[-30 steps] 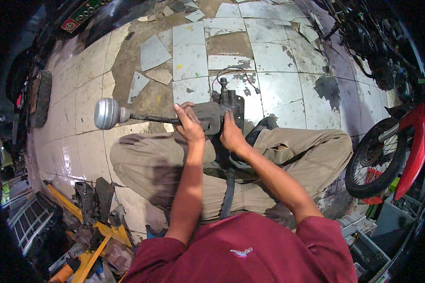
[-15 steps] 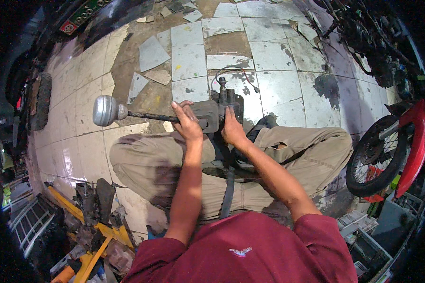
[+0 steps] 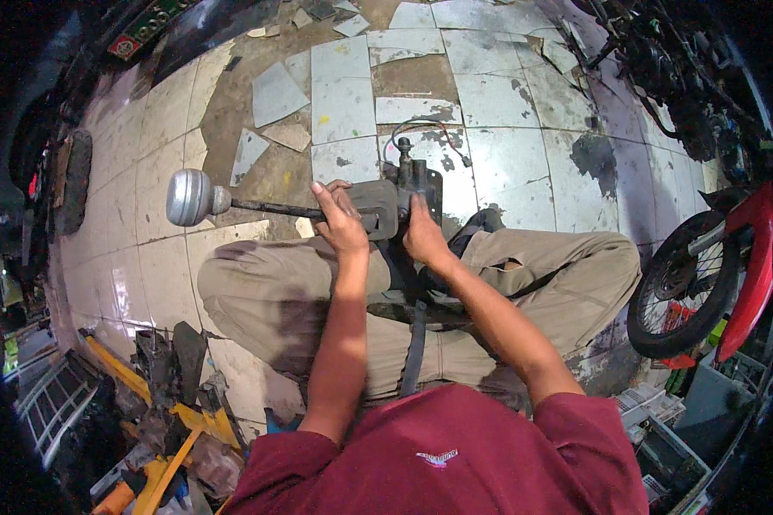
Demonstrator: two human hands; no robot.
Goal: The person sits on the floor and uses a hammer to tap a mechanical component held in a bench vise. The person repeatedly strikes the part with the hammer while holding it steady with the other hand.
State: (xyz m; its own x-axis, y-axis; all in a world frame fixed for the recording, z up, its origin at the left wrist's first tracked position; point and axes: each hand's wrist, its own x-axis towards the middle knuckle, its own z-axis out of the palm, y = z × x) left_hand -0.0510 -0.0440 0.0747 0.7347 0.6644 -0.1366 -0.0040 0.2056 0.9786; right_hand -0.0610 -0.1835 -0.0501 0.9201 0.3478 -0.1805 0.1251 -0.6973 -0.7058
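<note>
Above my crossed legs lies a gear shift lever assembly with a large silver-grey ribbed knob (image 3: 191, 198) at its left end. A thin dark shaft (image 3: 275, 209) runs from the knob to a flat grey plate (image 3: 386, 211) with a slot. Beyond the plate sits a dark mechanism (image 3: 415, 179) with upright cylinders and a small bracket. My left hand (image 3: 343, 220) is closed around the shaft and the plate's left end, thumb and fingers raised. My right hand (image 3: 423, 228) rests on the near side of the mechanism, fingers pressed together; its grip underneath is hidden.
A thin cable with a connector (image 3: 466, 160) curves on the tiled floor behind the mechanism. Broken tiles (image 3: 279, 94) lie farther off. A spoked wheel with red fender (image 3: 750, 266) stands at right, grey crates (image 3: 674, 446) below it. Yellow metal parts (image 3: 202, 422) pile up at lower left.
The knob end has shifted very slightly left and up. Both hands keep nearly the same places on the assembly.
</note>
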